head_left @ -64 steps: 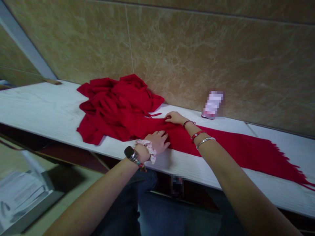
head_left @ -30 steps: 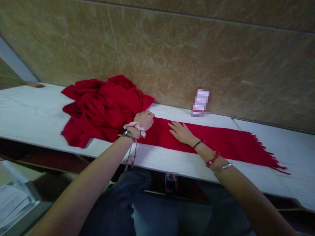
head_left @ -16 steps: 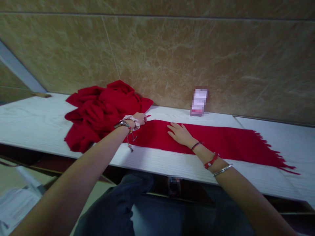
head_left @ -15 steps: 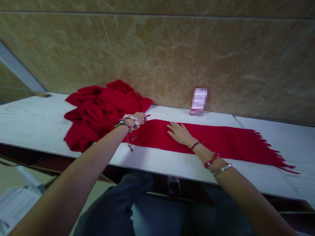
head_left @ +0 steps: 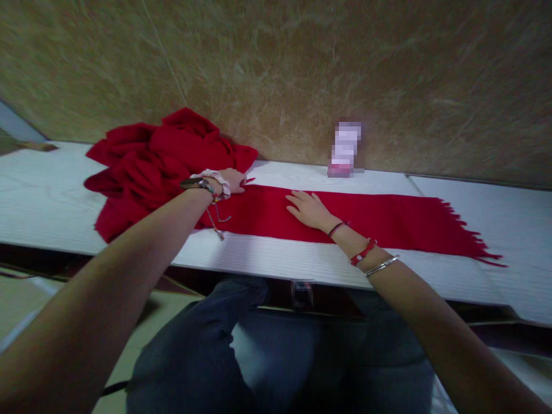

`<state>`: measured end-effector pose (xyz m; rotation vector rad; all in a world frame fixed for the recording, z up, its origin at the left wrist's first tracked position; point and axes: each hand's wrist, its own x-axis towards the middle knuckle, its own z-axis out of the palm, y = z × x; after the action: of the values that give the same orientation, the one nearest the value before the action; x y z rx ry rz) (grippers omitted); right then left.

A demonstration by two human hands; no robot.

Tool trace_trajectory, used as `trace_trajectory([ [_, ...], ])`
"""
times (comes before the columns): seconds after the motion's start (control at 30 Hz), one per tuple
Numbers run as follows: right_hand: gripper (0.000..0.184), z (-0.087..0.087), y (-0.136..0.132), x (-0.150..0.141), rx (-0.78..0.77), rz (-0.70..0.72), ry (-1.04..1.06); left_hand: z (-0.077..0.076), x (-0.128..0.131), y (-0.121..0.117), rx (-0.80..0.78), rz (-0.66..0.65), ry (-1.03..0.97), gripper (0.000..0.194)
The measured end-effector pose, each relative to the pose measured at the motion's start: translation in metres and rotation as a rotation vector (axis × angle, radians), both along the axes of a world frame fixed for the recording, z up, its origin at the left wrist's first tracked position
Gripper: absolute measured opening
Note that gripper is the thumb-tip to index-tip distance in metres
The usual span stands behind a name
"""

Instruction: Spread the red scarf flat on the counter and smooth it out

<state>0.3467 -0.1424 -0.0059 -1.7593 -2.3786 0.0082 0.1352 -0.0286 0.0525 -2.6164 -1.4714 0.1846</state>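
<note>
Along white tabletop [head_left: 259, 256] | red cloth [head_left: 388, 221] | long axis left-right | fringe [head_left: 473, 240] rightward

A wall [head_left: 276, 69] of brownish, marble-veined tile fills the upper part of the view, with one pale grout line [head_left: 164, 52] slanting down it and a light grey strip [head_left: 17, 122] at the far left. Against its foot runs a long table [head_left: 267, 259] with a white, wood-grained top, a seam crossing it toward the right and dark reddish-brown space showing below the front edge. Beneath lies a pale floor [head_left: 172, 313], and the light is dim, fading toward the corners.
</note>
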Motion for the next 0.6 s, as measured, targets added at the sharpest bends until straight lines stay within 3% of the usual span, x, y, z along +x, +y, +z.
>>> trace_trajectory([
  [0.13,0.045,-0.001,0.000,0.000,0.012,0.002,0.005,0.003,-0.008,0.005,-0.109,0.015,0.150,0.024],
  [0.43,0.044,-0.002,0.000,0.001,0.015,0.004,0.012,0.021,-0.019,0.005,-0.067,0.010,0.129,0.025],
  [0.6,0.044,-0.004,0.001,0.001,0.012,0.007,0.019,0.023,-0.036,0.016,-0.124,-0.006,0.113,0.029],
])
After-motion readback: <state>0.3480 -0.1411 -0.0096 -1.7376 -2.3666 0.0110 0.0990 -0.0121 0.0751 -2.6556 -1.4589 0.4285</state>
